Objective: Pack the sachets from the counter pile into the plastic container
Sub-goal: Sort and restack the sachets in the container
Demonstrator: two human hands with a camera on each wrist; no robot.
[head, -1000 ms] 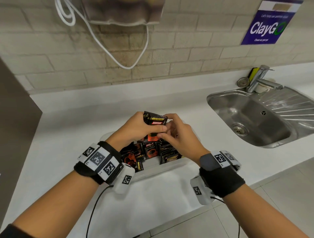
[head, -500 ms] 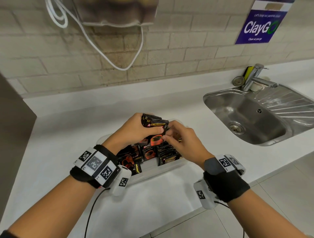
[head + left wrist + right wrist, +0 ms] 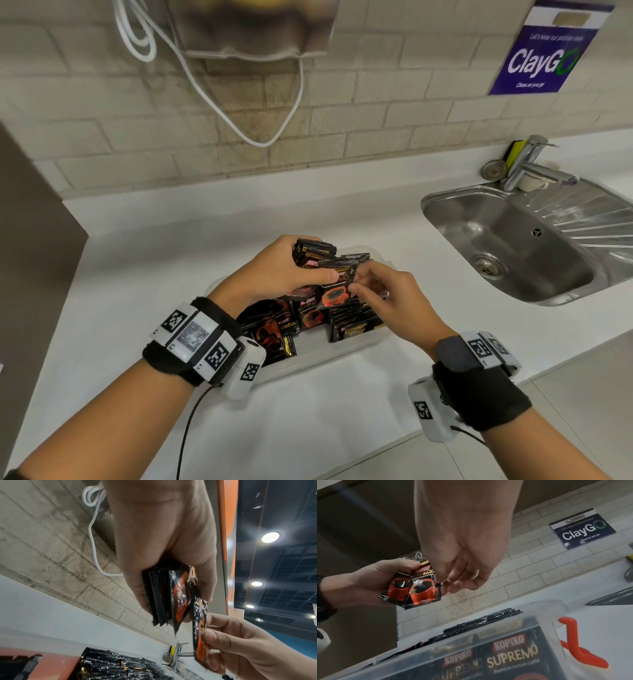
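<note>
While your left hand [image 3: 274,270] holds its stack [image 3: 310,253] over the container [image 3: 329,356], fingers and thumb curled round the bundle, your right hand [image 3: 387,298] pinches one sachet [image 3: 337,287] by its right edge at the front of that stack.

Changes from a second ago:
- Sachet: then pressed in against the stack near its top; now fanned out in front and lower, printed face with the red cup toward you.
- Right hand: then closed over the top of the bundle; now slid down to the sachet's side edge, thumb and fingertips nipping it.
- Left hand: same hold, same place over the container.
- Container: same spot on the surface [image 3: 137,274], near the front edge, left of the sink [image 3: 513,240].

Contents of container: sachets standing on edge in rows, labels facing you.

Hidden or unclear:
- Count of sachets in the stack: edges blur together in the left wrist view.
- Container's far rim: behind both hands in the head view.
- Container's near wall: out of focus in the right wrist view; labels read through it.
- Any pile left on the surface: cannot be made out.
- Red clip [image 3: 573,639] at the container's side: only partly seen.
</note>
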